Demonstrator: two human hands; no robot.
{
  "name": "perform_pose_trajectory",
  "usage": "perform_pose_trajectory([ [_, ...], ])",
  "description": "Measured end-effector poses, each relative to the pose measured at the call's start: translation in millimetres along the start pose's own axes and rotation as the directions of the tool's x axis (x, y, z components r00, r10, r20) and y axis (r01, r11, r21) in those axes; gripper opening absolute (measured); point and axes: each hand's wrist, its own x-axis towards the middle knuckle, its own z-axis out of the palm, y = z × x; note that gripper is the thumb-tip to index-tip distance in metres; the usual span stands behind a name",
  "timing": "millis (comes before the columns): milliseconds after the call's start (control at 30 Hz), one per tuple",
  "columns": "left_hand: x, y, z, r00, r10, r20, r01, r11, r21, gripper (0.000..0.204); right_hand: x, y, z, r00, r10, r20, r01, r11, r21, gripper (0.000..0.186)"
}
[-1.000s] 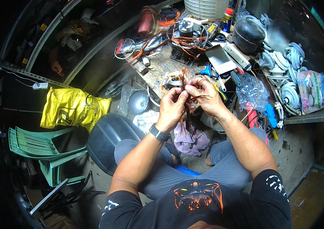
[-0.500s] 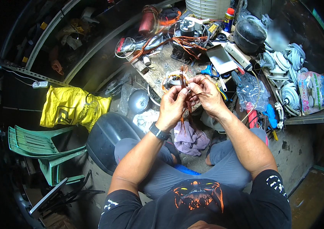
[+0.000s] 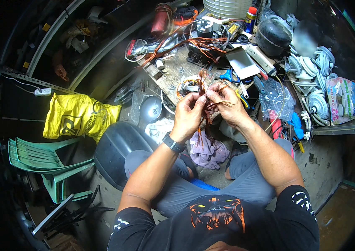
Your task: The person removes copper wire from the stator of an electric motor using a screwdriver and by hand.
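Observation:
Both hands meet over the near edge of the wooden worktop (image 3: 172, 79). My left hand (image 3: 189, 115) is closed around a bundle of thin copper wires (image 3: 201, 79), whose ends stick up above the fingers and hang down below them. Pinched against the same bundle is my right hand (image 3: 227, 104), with some loose strands poking out past its fingers to the right. The fingertips of the two hands almost touch. Behind them on the worktop lies a coil of pale and orange wire (image 3: 187, 86). Part of the bundle is hidden by my fingers.
Blue-handled scissors (image 3: 229, 76), a white tray (image 3: 242, 62) and a motor with copper wires (image 3: 204, 44) crowd the worktop. Pale fan-like discs (image 3: 307, 69) pile up at right. A purple cloth (image 3: 209, 152), black case (image 3: 123, 152), yellow sack (image 3: 79, 117) and green chair (image 3: 45, 157) sit lower down.
My hands stay on the copper bundle with only slight finger movement. The upper wire ends look more fanned out than before. The whole view has shifted slightly.

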Motion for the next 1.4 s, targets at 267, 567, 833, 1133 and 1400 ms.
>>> perform_pose_trajectory([
  [267,0,0,2,0.999,-0.027,-0.023,0.025,0.997,-0.079,0.021,-2,0,1,0.999,0.03,-0.018,-0.03,1.0,-0.002,0.022],
  [567,1,-2,-2,0.995,-0.043,0.089,0.04,0.998,0.04,0.02,1,0,2,0.999,-0.035,0.021,0.033,0.996,0.08,0.022],
  [833,1,-3,-2,0.995,-0.07,0.066,0.074,0.996,-0.05,0.021,1,3,1,0.997,0.052,-0.057,-0.048,0.996,0.078,0.014],
  [1133,3,-12,-4,0.996,-0.02,0.088,0.016,0.999,0.037,0.022,2,3,2,0.996,-0.074,-0.041,0.072,0.995,-0.064,0.019],
  [1400,-2,5,7,0.998,-0.059,0.023,0.062,0.985,-0.16,0.019,0,5,8,0.991,0.054,-0.124,-0.045,0.996,0.073,0.012],
])
